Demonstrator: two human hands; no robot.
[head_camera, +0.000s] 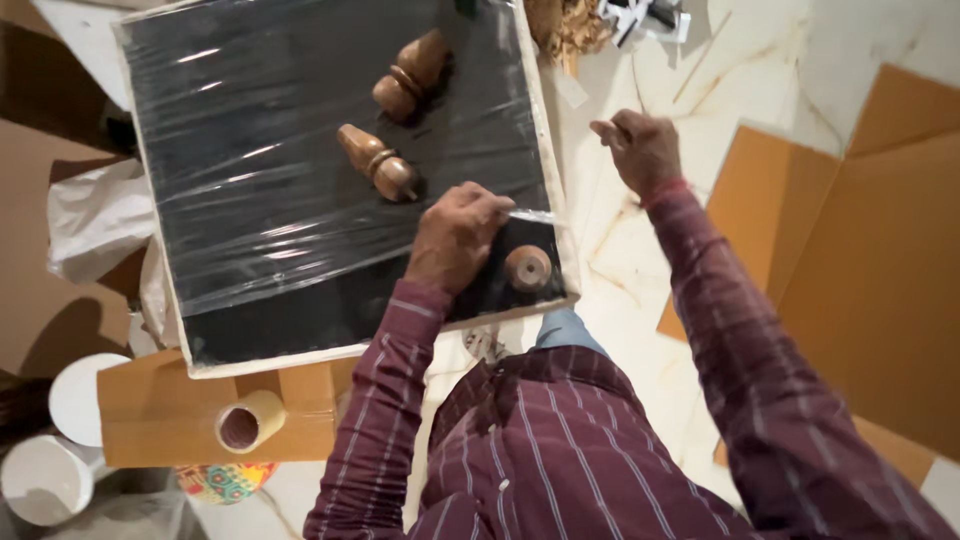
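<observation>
A black square panel with a pale rim lies under clear plastic wrap. My left hand rests on its near right corner, fingers pinching the edge of the wrap. My right hand hovers beyond the panel's right edge over the marble floor, fingers curled; whether it pinches the film is unclear. Two turned wooden legs lie on the panel. A third wooden leg stands upright right beside my left hand.
Flattened brown cardboard lies on the marble floor at the right. A roll of tan tape sits on a cardboard box below the panel. White round lids and crumpled white paper lie at the left.
</observation>
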